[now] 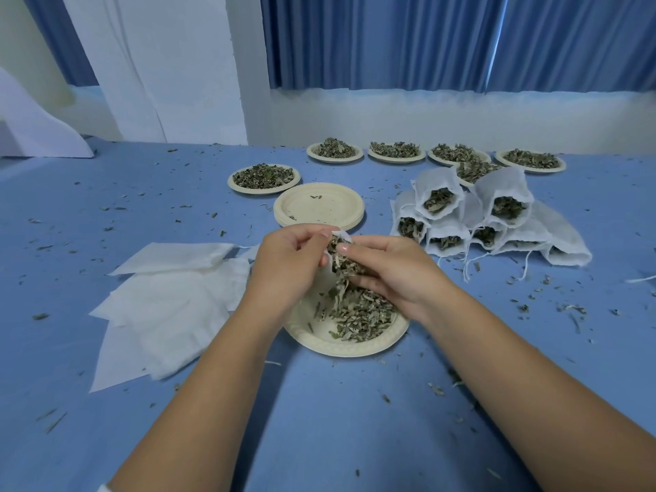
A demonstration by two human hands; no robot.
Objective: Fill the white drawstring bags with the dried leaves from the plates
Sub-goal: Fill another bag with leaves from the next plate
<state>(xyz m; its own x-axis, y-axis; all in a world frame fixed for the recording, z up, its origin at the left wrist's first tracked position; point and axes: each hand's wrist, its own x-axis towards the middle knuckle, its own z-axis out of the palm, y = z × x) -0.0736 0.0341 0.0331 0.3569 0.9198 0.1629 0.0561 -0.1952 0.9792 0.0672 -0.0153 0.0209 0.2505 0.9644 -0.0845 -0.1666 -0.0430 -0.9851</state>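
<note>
Mid-fill: your left hand (pixel 291 257) pinches the white drawstring bag (pixel 343 238) open over the near plate (pixel 355 346), your right hand (pixel 394 275) grips a clump of dried leaves (pixel 349 267) at its mouth, so next push them in, then probably scoop more.

Left hand (pixel 284 268), right hand (pixel 397 278), short pale nails (pixel 343 247), bare forearms (pixel 514 378), white cloth edge (pixel 103 488) at left elbow

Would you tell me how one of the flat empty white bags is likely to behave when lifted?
Probably floppy: the empty bags lie limp and creased on the blue surface. Likely very light, since the fabric looks thin. Layered loosely, a neighbour may drag along.
</note>
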